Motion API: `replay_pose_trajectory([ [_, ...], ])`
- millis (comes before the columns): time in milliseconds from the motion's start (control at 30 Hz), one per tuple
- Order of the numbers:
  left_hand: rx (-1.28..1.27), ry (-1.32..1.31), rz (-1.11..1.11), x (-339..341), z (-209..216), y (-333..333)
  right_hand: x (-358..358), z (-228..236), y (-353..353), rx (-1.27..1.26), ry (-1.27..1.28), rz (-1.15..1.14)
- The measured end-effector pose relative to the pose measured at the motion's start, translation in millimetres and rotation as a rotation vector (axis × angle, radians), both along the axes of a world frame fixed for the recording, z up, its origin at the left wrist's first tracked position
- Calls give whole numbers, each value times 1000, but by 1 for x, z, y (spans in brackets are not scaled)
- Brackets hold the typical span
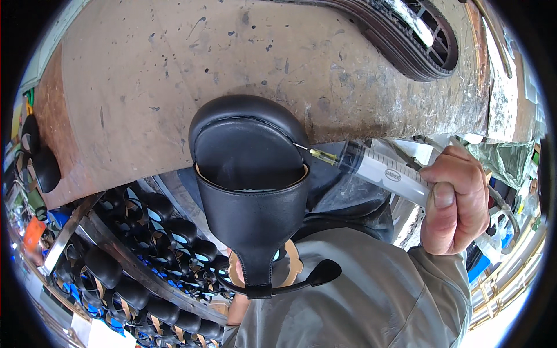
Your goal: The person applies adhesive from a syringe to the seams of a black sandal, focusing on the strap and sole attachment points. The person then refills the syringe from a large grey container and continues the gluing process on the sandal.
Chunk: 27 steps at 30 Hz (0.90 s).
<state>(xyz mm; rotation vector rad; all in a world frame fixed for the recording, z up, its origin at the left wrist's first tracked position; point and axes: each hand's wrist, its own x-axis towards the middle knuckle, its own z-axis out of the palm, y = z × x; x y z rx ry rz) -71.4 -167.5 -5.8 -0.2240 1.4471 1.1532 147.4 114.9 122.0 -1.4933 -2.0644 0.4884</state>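
Observation:
A black leather sandal [249, 214] with a closed toe and a stitched front band rests with its toe on the bench edge. Behind its strap end my left hand [237, 308] supports it; the fingers are mostly hidden. My right hand [455, 203] is closed around a clear plastic syringe [383, 172], thumb and fingers at the barrel's rear end. The syringe has a yellow needle hub [324, 156], and its thin needle tip reaches the seam between the toe and the dark insole [249, 152]. A black ankle strap [322, 275] hangs curled near my lap.
The brown workbench [145, 87] is spotted with dark stains and whitish residue. A dark ribbed sole-shaped frame [418, 58] lies at its far right. Many black sandals [133, 293] crowd a rack at lower left. Green plastic sheeting [505, 162] hangs at right.

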Motion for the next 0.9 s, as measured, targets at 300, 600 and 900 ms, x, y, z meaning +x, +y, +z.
replay_pose_trajectory([
  [300,103,14,36,10,9,29,3,-5,0,2,24,62],
  [600,173,32,73,24,20,44,8,-11,-3,-17,144,102],
  [900,224,-12,111,37,36,56,16,5,-10,-279,94,27],
])
